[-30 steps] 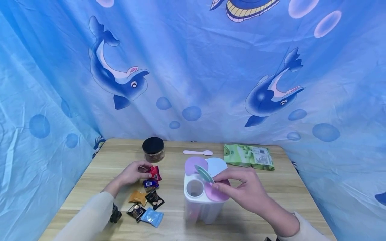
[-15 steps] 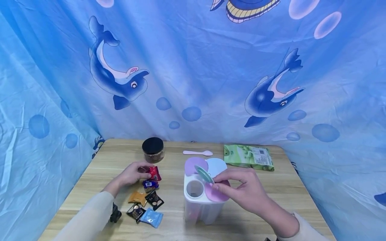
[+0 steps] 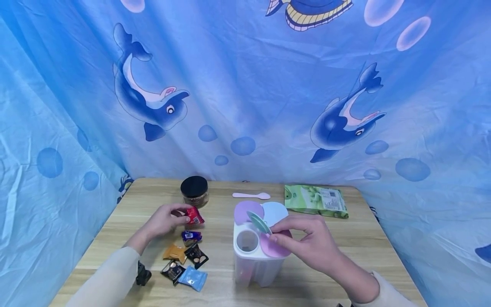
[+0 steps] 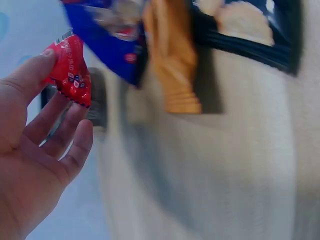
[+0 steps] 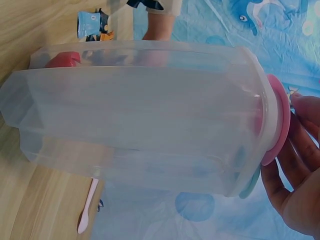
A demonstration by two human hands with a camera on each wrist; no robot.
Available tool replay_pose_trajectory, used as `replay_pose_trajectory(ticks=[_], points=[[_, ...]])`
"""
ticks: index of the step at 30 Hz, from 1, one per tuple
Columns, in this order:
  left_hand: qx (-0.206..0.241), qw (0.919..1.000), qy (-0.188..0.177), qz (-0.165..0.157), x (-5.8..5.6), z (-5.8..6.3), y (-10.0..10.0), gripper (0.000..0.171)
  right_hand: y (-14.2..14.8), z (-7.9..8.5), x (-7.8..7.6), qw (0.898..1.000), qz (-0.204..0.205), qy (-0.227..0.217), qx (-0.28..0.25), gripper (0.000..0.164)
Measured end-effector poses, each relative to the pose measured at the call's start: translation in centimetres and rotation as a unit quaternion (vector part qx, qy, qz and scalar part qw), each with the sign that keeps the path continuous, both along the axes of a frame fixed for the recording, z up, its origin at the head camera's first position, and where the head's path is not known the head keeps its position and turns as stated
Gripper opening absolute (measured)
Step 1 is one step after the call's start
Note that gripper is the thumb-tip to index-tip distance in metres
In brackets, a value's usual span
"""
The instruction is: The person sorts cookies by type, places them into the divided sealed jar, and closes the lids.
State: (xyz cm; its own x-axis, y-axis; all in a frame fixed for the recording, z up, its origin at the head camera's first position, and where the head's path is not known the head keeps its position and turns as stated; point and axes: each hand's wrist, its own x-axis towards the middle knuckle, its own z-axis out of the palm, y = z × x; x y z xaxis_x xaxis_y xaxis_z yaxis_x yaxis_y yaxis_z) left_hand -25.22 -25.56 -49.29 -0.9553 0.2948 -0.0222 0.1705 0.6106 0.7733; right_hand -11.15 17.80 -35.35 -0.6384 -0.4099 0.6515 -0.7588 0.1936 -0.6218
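Between thumb and fingers, my left hand (image 3: 165, 220) pinches a red wrapped candy (image 3: 194, 215); in the left wrist view the candy (image 4: 71, 70) sits at the thumb tip. Below it on the table lie a dark blue wrapped candy (image 3: 191, 236), an orange one (image 3: 175, 252), two black ones and a light blue one (image 3: 193, 278). A clear storage container (image 3: 245, 268) stands upright to the right, one round opening (image 3: 247, 241) uncovered. Over its top, my right hand (image 3: 312, 241) pinches a tilted green lid (image 3: 258, 222). Something red (image 5: 64, 60) shows inside the container's bottom.
A black-lidded jar (image 3: 194, 191) stands at the back left. A pink spoon (image 3: 251, 195) and a green snack bag (image 3: 316, 201) lie along the back. Purple, pale blue and pink lids cover the container's other openings. A blue dolphin-print curtain (image 3: 245, 85) surrounds the table.
My left hand has lifted the red candy slightly up and away from the dark blue one. The right hand holds the green lid in the same place.
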Motion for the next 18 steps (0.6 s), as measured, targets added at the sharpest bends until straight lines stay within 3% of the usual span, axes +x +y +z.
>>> replay_pose_trajectory(ticks=[9,18], points=[[0.008,0.9949,0.100,-0.015,2.2,6.0,1.9,0.046,0.2,0.0,0.0,1.000,-0.007,0.004,-0.001,0.020],[0.024,0.9889,0.142,-0.034,6.1,11.9,5.9,0.038,0.1,-0.1,0.1,1.000,-0.012,-0.006,0.004,0.019]])
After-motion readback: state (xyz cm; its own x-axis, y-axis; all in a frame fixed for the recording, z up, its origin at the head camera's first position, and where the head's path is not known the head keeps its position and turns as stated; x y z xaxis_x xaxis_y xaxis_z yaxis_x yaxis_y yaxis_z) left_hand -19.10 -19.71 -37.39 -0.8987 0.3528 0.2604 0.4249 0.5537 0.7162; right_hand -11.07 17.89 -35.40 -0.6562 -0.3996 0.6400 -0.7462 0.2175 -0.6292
